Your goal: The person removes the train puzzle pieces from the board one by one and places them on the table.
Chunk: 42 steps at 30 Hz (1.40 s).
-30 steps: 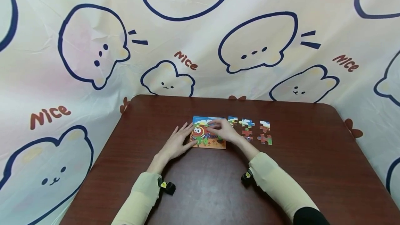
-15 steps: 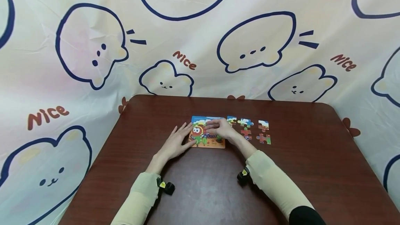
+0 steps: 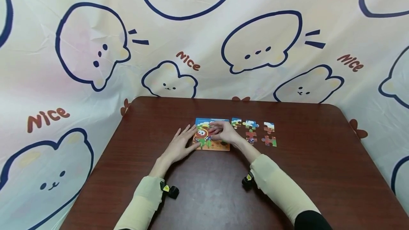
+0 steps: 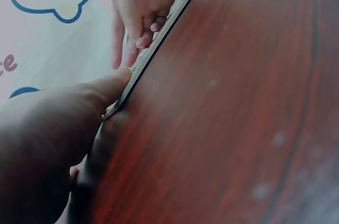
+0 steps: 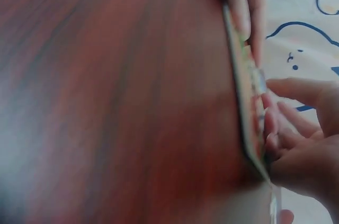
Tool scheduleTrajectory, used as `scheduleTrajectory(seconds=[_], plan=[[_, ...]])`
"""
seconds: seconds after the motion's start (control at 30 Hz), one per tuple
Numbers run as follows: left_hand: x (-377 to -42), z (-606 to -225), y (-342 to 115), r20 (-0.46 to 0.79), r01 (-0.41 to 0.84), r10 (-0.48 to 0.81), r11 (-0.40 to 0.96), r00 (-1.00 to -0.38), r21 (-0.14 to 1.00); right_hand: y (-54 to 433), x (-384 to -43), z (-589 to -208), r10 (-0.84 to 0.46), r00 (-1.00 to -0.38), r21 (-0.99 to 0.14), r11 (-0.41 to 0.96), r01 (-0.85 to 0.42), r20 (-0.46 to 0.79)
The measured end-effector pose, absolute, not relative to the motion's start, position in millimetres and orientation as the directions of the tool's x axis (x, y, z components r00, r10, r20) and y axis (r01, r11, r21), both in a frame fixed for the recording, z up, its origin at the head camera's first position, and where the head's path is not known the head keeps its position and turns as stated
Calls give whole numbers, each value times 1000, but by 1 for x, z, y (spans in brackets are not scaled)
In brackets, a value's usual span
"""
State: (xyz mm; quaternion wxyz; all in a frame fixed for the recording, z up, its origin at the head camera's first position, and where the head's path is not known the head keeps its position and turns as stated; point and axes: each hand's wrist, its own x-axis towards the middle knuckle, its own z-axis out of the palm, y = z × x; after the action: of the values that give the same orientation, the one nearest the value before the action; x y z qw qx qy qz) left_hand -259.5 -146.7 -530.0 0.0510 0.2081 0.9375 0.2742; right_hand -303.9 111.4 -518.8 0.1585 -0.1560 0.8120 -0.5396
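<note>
A colourful picture puzzle board (image 3: 217, 146) lies on the table, showing a round red-orange cartoon character on green and sand. My left hand (image 3: 180, 145) rests along its left side, fingers spread, the thumb over the board's lower left edge. In the left wrist view that thumb (image 4: 114, 87) presses at the board's edge. My right hand (image 3: 226, 132) reaches over the board from the right, thumb and bent fingers apart and pointing down at the picture. Its fingertips hide part of the puzzle; I cannot tell whether they pinch a piece.
Right of the board lie several loose jigsaw pieces, among them a blue-and-white one (image 3: 250, 124), a red one (image 3: 251, 137) and a red-green one (image 3: 270, 141). The brown table (image 3: 204, 187) ends at a patterned cloth backdrop (image 3: 211, 45).
My right hand has shifted slightly over the board, its thumb and fingertips now lower on the picture. The left hand and the loose pieces stay as they were; the head view has shifted a little.
</note>
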Motion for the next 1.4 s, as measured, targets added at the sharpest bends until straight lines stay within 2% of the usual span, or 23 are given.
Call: scheduleTrajectory(seconds=[0.17,0.4,0.83,1.4], plan=[[-260,-533,-148,40,376,423,754,-905,538,114,-300,-528,-408,-913,-882,422,-212,25],[-262,-536,-147,43,375,425,744,-904,552,108,-299,-531,-359,-933,-855,470,-218,40],[-260,-538,-147,79,390,416,744,-906,542,102,-301,-534,-324,-945,-873,447,-195,45],[-259,-536,-147,65,394,423,764,-904,510,103,-300,-532,-316,-948,-870,459,-179,29]])
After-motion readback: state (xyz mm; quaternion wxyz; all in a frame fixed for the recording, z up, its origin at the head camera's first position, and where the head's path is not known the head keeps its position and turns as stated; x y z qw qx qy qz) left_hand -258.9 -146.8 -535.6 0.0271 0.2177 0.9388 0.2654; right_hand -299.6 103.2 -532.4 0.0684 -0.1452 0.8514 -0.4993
